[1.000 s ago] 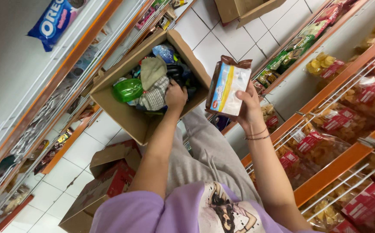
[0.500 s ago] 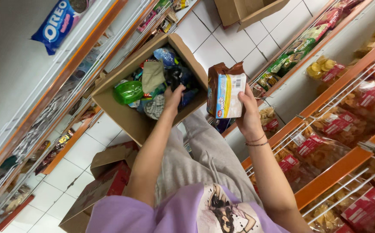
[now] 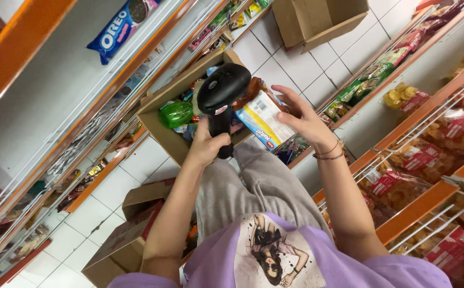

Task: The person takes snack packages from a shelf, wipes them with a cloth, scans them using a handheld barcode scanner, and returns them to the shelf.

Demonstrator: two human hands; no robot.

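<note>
Mid-frame: left hand (image 3: 206,145) clenched around black barcode scanner (image 3: 222,101), aimed at snack packet (image 3: 264,120) gripped in right hand (image 3: 304,120). Scan underway; open cardboard box (image 3: 160,114) left of centre, full of goods.

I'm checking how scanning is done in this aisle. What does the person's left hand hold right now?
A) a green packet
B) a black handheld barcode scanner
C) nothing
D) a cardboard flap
B: the left hand is wrapped around the handle of a black handheld scanner, its head turned toward the snack packet held in the right hand, above the open cardboard box.
</note>
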